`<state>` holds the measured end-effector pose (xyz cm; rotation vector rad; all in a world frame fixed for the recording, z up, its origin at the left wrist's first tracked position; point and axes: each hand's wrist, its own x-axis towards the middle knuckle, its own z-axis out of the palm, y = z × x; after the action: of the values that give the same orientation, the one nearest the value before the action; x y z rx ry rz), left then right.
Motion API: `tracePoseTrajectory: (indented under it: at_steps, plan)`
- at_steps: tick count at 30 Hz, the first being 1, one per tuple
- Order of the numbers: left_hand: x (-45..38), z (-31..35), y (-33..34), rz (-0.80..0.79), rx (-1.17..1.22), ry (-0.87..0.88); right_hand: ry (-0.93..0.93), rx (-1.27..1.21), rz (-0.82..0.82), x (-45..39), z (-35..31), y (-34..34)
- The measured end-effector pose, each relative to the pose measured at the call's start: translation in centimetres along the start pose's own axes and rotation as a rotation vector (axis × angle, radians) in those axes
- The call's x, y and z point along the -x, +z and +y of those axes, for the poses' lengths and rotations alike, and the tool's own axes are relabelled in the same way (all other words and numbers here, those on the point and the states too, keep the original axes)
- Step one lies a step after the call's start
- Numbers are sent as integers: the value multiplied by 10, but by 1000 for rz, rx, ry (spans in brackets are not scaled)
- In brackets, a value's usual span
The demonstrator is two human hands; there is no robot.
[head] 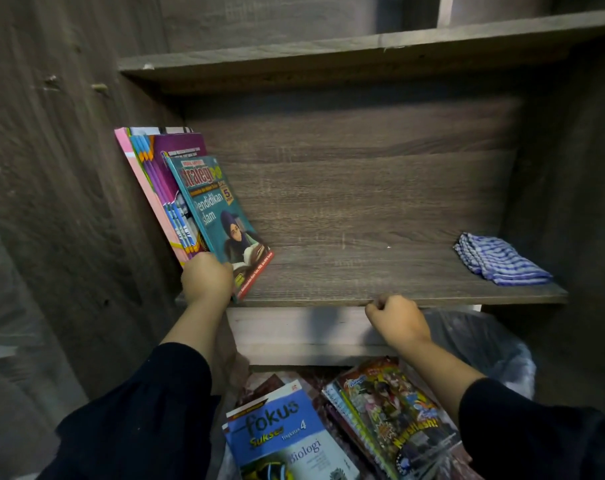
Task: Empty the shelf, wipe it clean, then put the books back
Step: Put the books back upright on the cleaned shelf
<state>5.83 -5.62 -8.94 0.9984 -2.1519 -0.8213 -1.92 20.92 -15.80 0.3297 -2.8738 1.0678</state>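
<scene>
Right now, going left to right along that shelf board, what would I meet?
Leaning books against the left wall → the left hand gripping the teal book → bare shelf → the right hand at the front edge → a folded blue checked cloth.

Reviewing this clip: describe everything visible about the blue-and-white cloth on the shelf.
The striped cloth is a thin woven-looking fabric in blue and white stripes, folded into a small layered bundle with the layers fanned at its near edge. It lies flat at the far right end of the wooden shelf, near the front edge and close to the right side panel. Nothing rests on it and neither hand touches it; the right hand sits at the shelf's front edge, well to its left.
</scene>
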Motion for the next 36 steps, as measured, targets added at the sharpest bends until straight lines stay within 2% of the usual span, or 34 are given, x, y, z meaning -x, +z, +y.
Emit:
tracePoseTrajectory:
  at_steps: [4,8,17,24,27,29,32,36]
  plan:
    - [14,-5,-2,145,-79,31,0,-8,4,0,-1,0]
    - [17,-7,6,175,-68,10,4,-7,11,0,-1,0]
    - [10,-14,5,78,-140,0,-5,2,22,0,1,2]
    - [19,-27,14,-58,-210,-34,-25,3,11,0,3,3]
    - [29,-22,19,44,-408,240,-26,2,8,0,4,5]
    - [31,-18,25,72,-382,482,-48,15,28,1,5,5]
    - [23,-11,32,-40,-361,664,-121,93,108,4,7,5]
    - [-1,0,37,-191,-838,799,-437,260,372,-6,9,12]
